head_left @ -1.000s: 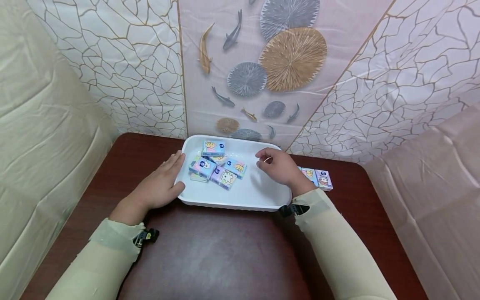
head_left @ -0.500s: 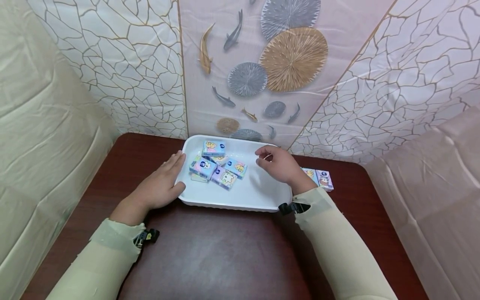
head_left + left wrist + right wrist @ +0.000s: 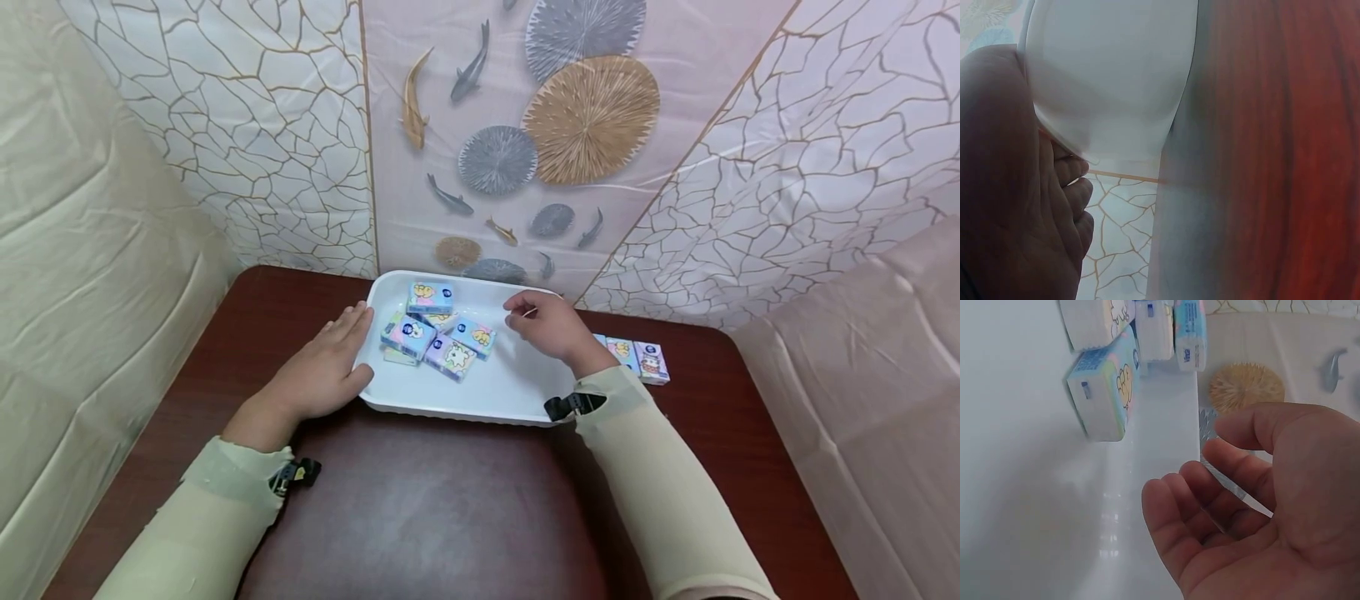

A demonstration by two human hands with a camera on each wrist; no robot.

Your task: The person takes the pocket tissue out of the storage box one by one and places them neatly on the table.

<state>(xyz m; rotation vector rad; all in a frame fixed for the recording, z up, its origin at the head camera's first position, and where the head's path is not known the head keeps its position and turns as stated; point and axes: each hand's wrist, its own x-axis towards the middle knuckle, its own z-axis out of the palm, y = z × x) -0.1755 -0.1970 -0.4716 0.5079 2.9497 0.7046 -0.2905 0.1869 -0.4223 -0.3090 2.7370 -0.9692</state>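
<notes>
My left hand (image 3: 322,367) rests with straight fingers along the left end of a white tray (image 3: 495,396). In the left wrist view its fingers (image 3: 1075,197) lie beside the tray's outer wall. Over the right half of the tray is my right hand (image 3: 551,327), fingers loosely bent. The right wrist view shows nothing between the thumb and fingers (image 3: 1163,519) of that hand. Several small tissue packs with cartoon prints lie heaped in the tray's left half. Among them are a lilac pack (image 3: 450,357) and a blue pack (image 3: 474,335), the latter nearest my right hand.
More tissue packs, including a lilac one (image 3: 651,363), lie in a row on the dark red table (image 3: 697,400), right of the tray. My right forearm partly covers the row. A patterned cloth (image 3: 300,167) hangs behind the table.
My right hand and forearm have shifted slightly left over the tray. My left hand keeps its place at the tray's end, and the packs lie as before.
</notes>
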